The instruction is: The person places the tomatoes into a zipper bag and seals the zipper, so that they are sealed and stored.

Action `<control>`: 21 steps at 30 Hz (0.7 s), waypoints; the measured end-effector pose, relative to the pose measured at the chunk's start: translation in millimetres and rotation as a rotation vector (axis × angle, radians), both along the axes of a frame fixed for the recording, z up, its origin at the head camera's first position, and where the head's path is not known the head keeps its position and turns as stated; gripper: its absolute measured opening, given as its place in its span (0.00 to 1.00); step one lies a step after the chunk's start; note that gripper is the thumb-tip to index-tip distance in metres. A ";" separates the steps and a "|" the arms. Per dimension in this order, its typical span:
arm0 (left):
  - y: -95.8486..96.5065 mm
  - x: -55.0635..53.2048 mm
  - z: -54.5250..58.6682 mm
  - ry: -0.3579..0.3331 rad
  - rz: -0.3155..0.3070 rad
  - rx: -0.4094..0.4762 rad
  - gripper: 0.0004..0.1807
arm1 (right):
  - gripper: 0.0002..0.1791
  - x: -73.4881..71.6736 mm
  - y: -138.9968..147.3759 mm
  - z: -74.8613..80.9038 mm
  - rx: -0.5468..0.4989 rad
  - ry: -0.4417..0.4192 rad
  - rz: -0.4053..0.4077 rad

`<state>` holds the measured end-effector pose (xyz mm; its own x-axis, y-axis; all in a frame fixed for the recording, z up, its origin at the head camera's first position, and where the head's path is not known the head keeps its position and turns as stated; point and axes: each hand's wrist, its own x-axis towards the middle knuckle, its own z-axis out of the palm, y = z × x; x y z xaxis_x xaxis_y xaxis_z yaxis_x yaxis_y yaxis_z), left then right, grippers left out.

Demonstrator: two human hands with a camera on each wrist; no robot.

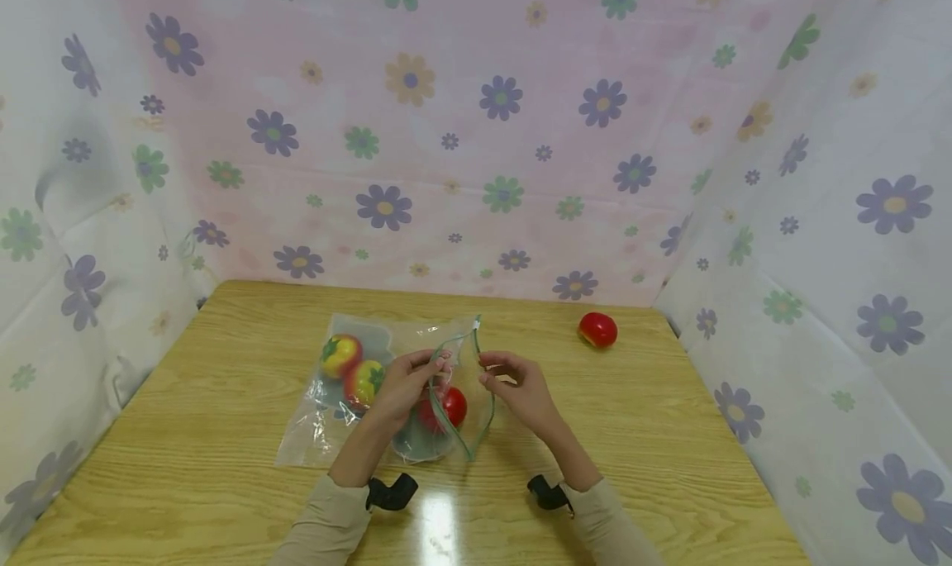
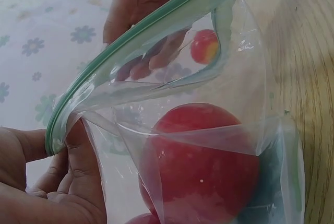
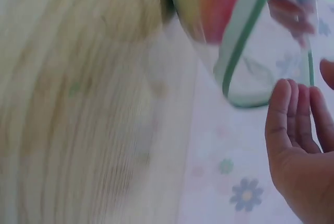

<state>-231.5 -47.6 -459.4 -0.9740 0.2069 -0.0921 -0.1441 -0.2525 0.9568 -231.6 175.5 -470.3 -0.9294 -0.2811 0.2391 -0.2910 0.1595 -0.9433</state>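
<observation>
A clear zip bag (image 1: pixel 312 442) with a green-edged mouth lies on the table, its mouth raised and spread toward the right. Inside are two red-and-yellow fruits (image 1: pixel 343 356) with green leaf tops and a round red fruit (image 1: pixel 455 405) near the mouth. My left hand (image 1: pixel 402 392) pinches the bag's green rim between thumb and fingers, as the left wrist view shows. Opposite it, the right hand (image 1: pixel 521 388) touches the rim with extended fingertips (image 3: pixel 282 91), its thumb standing apart from them. The right hand is partly seen through the plastic in the left wrist view.
Another red fruit (image 1: pixel 598 330), yellowish underneath, lies at the back right of the wooden table (image 1: pixel 632 450). Flower-printed cloth (image 1: pixel 454 186) hangs behind the table and along both sides.
</observation>
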 end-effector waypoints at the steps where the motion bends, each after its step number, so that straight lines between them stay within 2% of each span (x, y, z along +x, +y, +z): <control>1: 0.2 0.0 0.0 0.001 0.000 0.006 0.16 | 0.18 -2.5 3.7 -0.3 -0.033 -0.003 -0.024; 4: 0.2 0.2 0.6 0.004 -0.001 0.010 0.17 | 0.18 -11.4 16.0 -2.8 -0.099 -0.016 -0.099; 8: -0.8 0.8 1.3 0.004 -0.004 0.006 0.18 | 0.20 -23.8 35.1 -9.7 -0.130 -0.067 -0.183; 16: -1.0 0.1 1.0 -0.001 0.002 0.017 0.16 | 0.26 -42.7 73.9 -15.4 -0.012 -0.171 -0.257; 19: -1.3 -0.1 1.2 -0.006 0.002 0.017 0.15 | 0.26 -48.9 88.3 -15.4 -0.009 -0.175 -0.332; 21: -1.7 -0.2 1.4 -0.008 0.002 0.017 0.15 | 0.25 -53.0 96.6 -16.3 -0.023 -0.146 -0.404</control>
